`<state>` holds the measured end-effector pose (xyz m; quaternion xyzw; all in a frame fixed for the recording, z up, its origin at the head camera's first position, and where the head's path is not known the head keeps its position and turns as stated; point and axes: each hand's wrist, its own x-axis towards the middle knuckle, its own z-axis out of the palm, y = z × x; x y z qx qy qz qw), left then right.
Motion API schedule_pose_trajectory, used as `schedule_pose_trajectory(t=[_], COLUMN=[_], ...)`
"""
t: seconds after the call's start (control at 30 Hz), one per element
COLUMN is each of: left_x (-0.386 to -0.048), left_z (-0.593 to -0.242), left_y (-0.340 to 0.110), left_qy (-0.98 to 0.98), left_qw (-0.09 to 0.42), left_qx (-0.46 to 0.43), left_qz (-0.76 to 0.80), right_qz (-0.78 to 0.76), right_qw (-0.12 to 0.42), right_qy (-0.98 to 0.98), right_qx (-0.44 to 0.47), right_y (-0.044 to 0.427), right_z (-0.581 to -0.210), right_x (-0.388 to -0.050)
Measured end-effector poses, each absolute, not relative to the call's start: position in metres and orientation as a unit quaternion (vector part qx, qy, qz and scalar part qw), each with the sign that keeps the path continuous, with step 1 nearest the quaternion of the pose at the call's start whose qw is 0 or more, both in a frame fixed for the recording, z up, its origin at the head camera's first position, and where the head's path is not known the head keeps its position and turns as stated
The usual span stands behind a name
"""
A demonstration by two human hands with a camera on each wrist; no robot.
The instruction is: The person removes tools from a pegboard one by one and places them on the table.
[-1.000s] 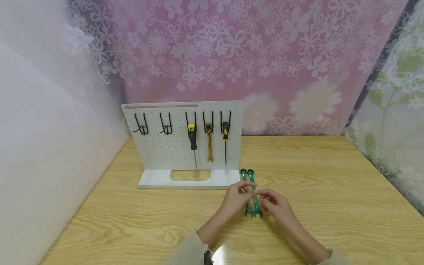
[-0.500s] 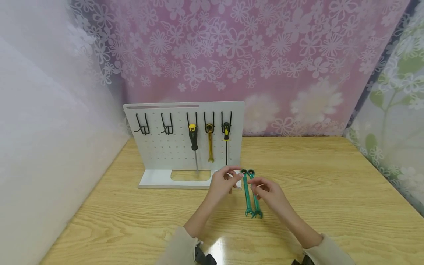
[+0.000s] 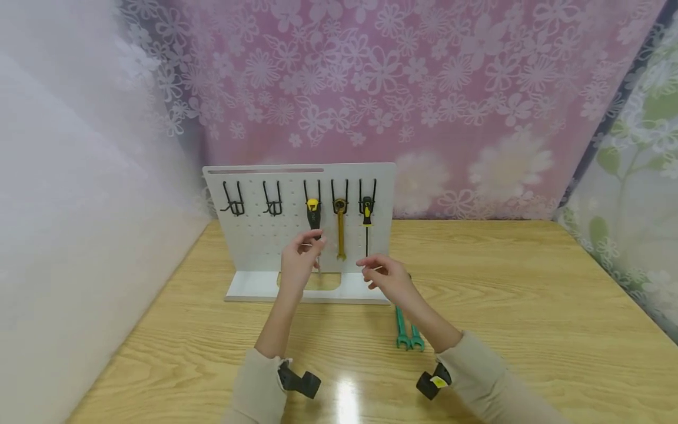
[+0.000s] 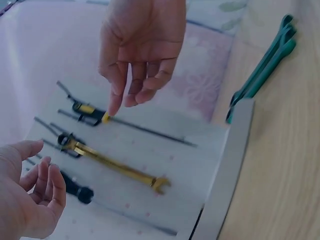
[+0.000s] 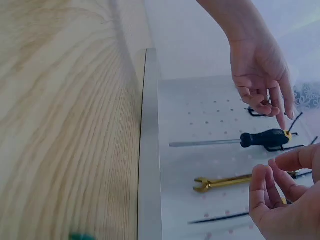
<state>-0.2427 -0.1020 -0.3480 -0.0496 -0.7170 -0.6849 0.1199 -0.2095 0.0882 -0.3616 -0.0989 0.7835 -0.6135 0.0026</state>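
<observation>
My left hand point(image 3: 296, 265) is raised before the white pegboard point(image 3: 254, 250), its loosely bent fingers beside the black-and-yellow screwdriver point(image 3: 313, 216) on the middle hook. They hold nothing; no grip on the handle shows in the right wrist view. To its right, my right hand point(image 3: 391, 281) hovers before the slim screwdriver point(image 3: 367, 213), also holding nothing, fingers relaxed. Between the hands, a gold combination wrench point(image 3: 341, 235) hangs from its hook. Two green combination wrenches point(image 3: 401, 330) lie on the table, their upper ends mostly hidden behind the right hand and wrist.
Two black double hooks point(image 3: 233, 203) on the board's left side carry no tools. The board's white base point(image 3: 251, 287) has a cut-out and rests on the wooden table point(image 3: 175, 347). A floral curtain point(image 3: 339, 88) hangs behind. Dark wrist cameras sit at both cuffs.
Both hands have moved away from the green wrenches, up and left to the pegboard. The green wrenches stay on the table. The hanging tools keep their hooks.
</observation>
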Motion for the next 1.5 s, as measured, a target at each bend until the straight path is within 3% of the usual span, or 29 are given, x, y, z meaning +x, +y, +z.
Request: schedule_pose_trajectory(t=[0.23,0.6,1.13,1.5], left_x=[-0.261,-0.281,-0.279,-0.265], left_z=[-0.349,-0.358,-0.361,-0.358], left_y=[-0.12,-0.118,-0.112,-0.113], left_qy=[-0.715,-0.723,-0.696,-0.689], left_qw=[0.155,0.117,0.117,0.122], left_qx=[-0.021,-0.031,-0.051,-0.067], left_qz=[-0.682,-0.68,-0.707,-0.711], right_qz=[-0.634,-0.622,-0.506,-0.53], right_qw=[0.019,0.079,0.013,-0.032], right_qy=[0.768,0.777,0.852,0.827], right_qx=[-0.085,-0.061,-0.135,-0.185], right_y=[0.053,0.014,0.011,0.017], right_z=[-0.369,-0.39,-0.398,-0.395], right_x=[-0.234,-0.258,-0.251,-0.232])
